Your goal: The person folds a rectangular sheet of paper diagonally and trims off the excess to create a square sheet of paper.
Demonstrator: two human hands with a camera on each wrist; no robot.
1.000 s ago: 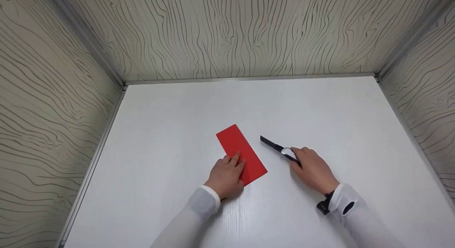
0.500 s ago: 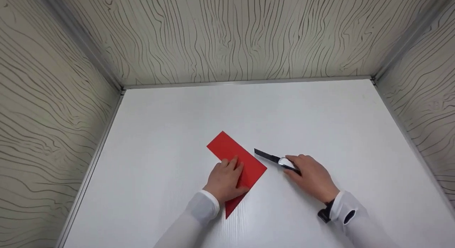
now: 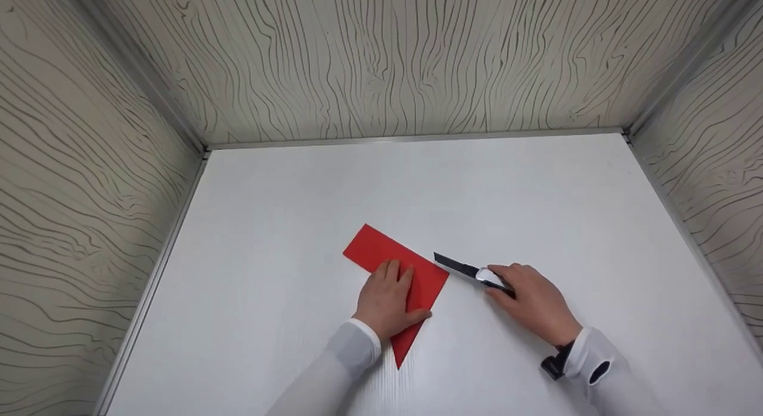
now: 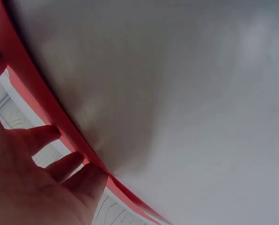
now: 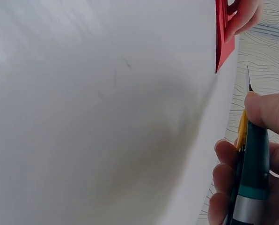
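A piece of red folded paper (image 3: 428, 285) lies on the white table, a long arm pointing to the far left and a pointed end toward the person. On top of it rests my left hand (image 3: 384, 303), fingers extended, thumb at the right edge; the left wrist view shows the fingertips (image 4: 74, 164) touching the paper. My right hand (image 3: 536, 303) grips a utility knife (image 3: 458, 266) with its blade out. That blade points left, near the paper's right corner. In the right wrist view the handle (image 5: 257, 159) is dark green, with a yellow part; the palm hides some of it.
The white table (image 3: 268, 225) has a metal frame edge along its back and left. Wood-grain panels (image 3: 381, 58) stand at the back and both sides. A dark band with a small device (image 3: 554, 365) is worn on the right wrist.
The red paper has turned anticlockwise under my left hand, and its pointed end has come into view. My left thumb has spread outward. The knife has shifted slightly down with my right hand.
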